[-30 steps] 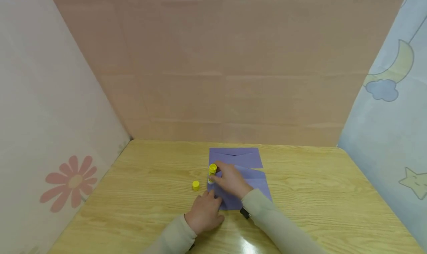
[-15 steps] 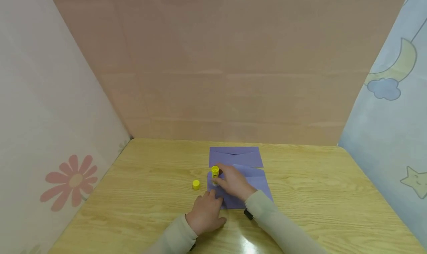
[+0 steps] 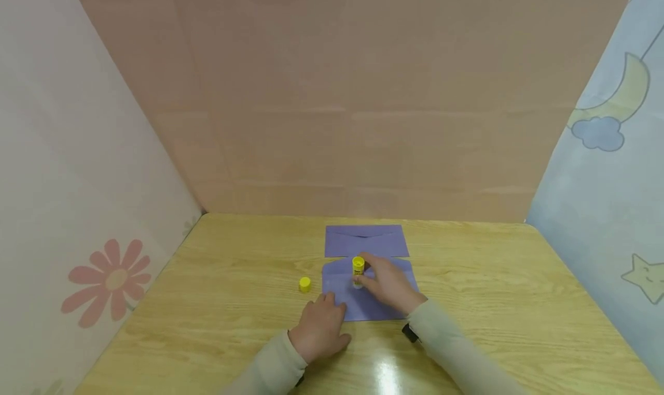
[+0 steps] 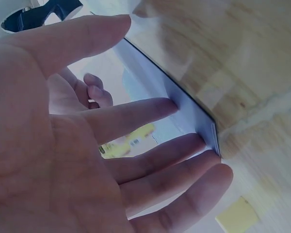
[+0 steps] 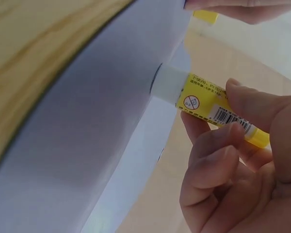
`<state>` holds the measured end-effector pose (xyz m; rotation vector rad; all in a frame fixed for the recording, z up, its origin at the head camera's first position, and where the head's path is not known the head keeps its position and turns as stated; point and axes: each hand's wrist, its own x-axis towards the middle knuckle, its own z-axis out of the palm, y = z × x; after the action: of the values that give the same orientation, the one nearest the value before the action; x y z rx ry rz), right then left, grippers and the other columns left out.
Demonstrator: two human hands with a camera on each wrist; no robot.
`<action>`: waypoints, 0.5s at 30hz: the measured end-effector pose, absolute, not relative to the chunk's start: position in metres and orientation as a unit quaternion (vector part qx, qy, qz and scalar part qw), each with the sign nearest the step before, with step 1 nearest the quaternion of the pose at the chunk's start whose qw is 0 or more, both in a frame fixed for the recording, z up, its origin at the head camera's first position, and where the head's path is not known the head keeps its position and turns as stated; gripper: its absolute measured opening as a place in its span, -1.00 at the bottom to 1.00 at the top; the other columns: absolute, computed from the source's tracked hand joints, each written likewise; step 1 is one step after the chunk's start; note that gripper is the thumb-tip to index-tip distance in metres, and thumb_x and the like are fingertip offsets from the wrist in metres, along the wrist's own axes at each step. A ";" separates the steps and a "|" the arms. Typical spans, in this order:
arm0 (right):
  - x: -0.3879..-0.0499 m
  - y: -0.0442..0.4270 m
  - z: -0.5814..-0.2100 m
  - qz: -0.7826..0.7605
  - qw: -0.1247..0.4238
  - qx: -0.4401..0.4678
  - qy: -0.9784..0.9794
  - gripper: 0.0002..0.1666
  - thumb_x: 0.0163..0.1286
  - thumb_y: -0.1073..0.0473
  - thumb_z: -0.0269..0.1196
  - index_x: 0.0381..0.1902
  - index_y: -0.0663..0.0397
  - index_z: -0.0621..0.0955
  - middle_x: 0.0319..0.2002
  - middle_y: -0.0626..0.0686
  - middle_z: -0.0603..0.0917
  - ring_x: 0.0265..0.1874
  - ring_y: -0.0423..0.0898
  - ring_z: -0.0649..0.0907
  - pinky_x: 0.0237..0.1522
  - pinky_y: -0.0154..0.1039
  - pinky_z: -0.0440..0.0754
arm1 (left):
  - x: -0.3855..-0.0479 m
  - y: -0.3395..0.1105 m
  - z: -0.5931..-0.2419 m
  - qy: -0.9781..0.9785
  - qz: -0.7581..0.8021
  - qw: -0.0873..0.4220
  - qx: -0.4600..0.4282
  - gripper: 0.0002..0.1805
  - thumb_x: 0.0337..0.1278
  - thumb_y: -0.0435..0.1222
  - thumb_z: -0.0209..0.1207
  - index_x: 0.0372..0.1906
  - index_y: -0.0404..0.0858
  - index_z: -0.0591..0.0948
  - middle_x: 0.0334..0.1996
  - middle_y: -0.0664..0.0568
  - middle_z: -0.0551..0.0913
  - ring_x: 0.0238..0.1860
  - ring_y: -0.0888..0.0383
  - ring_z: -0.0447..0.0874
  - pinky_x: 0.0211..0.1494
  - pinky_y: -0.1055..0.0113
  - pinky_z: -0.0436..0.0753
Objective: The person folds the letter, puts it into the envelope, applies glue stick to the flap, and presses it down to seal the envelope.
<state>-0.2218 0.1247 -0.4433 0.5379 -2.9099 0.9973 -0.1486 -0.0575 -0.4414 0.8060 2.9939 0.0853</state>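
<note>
A yellow glue stick (image 3: 358,271) is gripped between the thumb and fingers of my right hand (image 3: 389,282). Its white end touches the purple envelope (image 5: 102,102) in the right wrist view. This near envelope lies with its flap spread away from me. My left hand (image 3: 319,328) rests at the envelope's left front corner, fingertips on the paper and fingers fairly straight in the left wrist view. To the left of the envelope stands the yellow cap (image 3: 305,285), apart from both hands.
A second purple envelope (image 3: 365,242), its flap folded down, lies just beyond the first one. Wooden tabletop (image 3: 498,291) extends to either side. A tan backdrop (image 3: 363,106) rises behind the table, with patterned panels at left and right.
My right hand has carried the glue stick rightward from the envelope's left edge toward its middle. The left hand has stayed nearly in place.
</note>
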 end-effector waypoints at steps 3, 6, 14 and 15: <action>-0.221 0.133 -0.442 0.314 0.014 0.171 -0.934 -0.80 0.33 0.05 0.39 -0.28 -0.20 0.53 -0.20 -0.07 0.71 -0.22 -0.10 0.67 -0.14 -0.04 0.62 | -0.149 -0.057 -0.439 0.966 0.023 0.021 0.258 -0.51 -0.04 0.03 0.41 -0.14 -0.26 0.69 -0.31 -0.05 0.52 -0.25 0.05 0.53 -0.34 0.15 0.57; -0.218 0.144 -0.442 0.303 0.022 0.168 -0.938 -0.79 0.33 0.03 0.39 -0.30 -0.20 0.52 -0.18 -0.07 0.71 -0.21 -0.09 0.67 -0.20 -0.06 0.61 | -0.149 -0.057 -0.438 0.965 0.023 0.023 0.258 -0.51 -0.04 0.03 0.42 -0.12 -0.26 0.70 -0.31 -0.05 0.51 -0.25 0.06 0.52 -0.34 0.16 0.56; -0.216 0.173 -0.443 0.274 0.045 0.156 -0.948 -0.78 0.30 0.04 0.41 -0.22 -0.14 0.56 -0.20 -0.03 0.74 -0.19 -0.01 0.70 -0.23 -0.06 0.60 | -0.146 -0.057 -0.440 0.966 0.029 0.009 0.257 -0.56 -0.07 -0.01 0.42 -0.17 -0.25 0.68 -0.35 -0.02 0.47 -0.29 0.07 0.50 -0.37 0.19 0.51; -0.216 0.177 -0.443 0.270 0.047 0.155 -0.949 -0.78 0.30 0.04 0.40 -0.21 -0.13 0.56 -0.20 -0.03 0.74 -0.21 -0.01 0.71 -0.26 -0.06 0.60 | -0.146 -0.057 -0.440 0.966 0.029 0.009 0.256 -0.56 -0.06 -0.02 0.41 -0.16 -0.24 0.68 -0.35 -0.02 0.47 -0.29 0.07 0.50 -0.37 0.19 0.50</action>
<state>-0.2163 0.1767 -0.4427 0.4738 -2.8966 0.8231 -0.1464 -0.0571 -0.4404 0.8012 3.0187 0.0895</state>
